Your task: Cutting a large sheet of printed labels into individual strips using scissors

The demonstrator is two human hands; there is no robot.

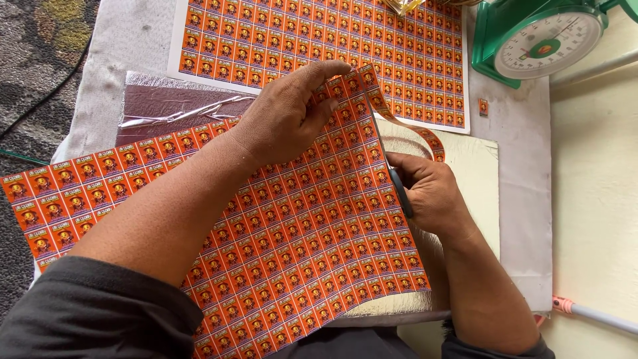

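A work surface covered with a pale grey cloth is seen from above. At the top centre, a sheet of small orange labels is laid flat on the cloth. A crinkled silver foil sheet is spread at the upper left. A green dial scale is placed at the upper right. A cream board is set at right of centre.
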